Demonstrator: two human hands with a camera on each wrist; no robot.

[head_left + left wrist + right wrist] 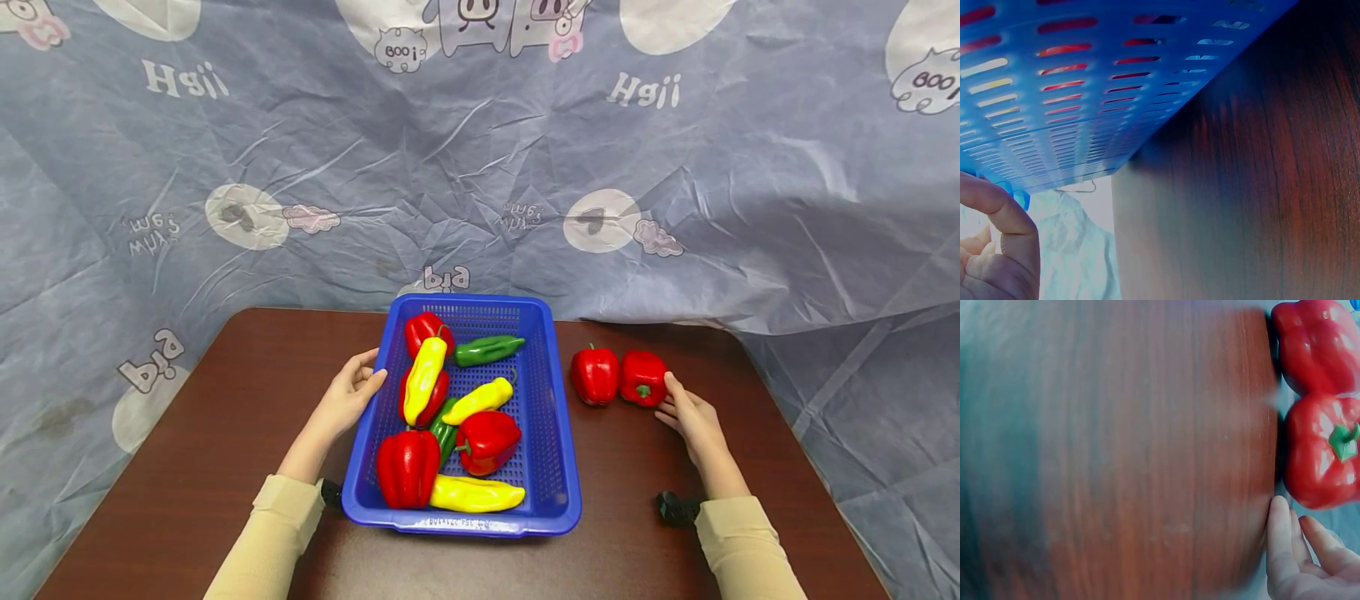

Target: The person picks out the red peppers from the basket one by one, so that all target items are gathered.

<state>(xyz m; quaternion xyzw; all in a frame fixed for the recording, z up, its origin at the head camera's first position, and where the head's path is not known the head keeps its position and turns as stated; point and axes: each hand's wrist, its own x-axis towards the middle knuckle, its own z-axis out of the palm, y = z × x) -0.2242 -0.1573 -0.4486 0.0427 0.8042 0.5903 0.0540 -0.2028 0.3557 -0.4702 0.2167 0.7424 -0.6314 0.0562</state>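
At the left side of a blue plastic basket (562, 417), my left hand (348, 396) pinches the rim, thumb on top; its fingers (997, 206) show curled by the basket wall in the left wrist view. Inside lie several red bell peppers (408, 468), three long yellow peppers (477, 494) and two green peppers (489, 350). To the right, two red bell peppers rest side by side on the table. My right hand (693, 417) is beside the right-hand bell pepper (642, 377), fingertips near or touching it, not wrapped around it. The other bell pepper (1316, 347) lies beyond.
A dark brown wooden table (225, 433) carries everything. Behind its far edge hangs a grey-blue printed cloth (480, 167), which also runs along both sides. A black wrist device (677, 508) sits at the right cuff.
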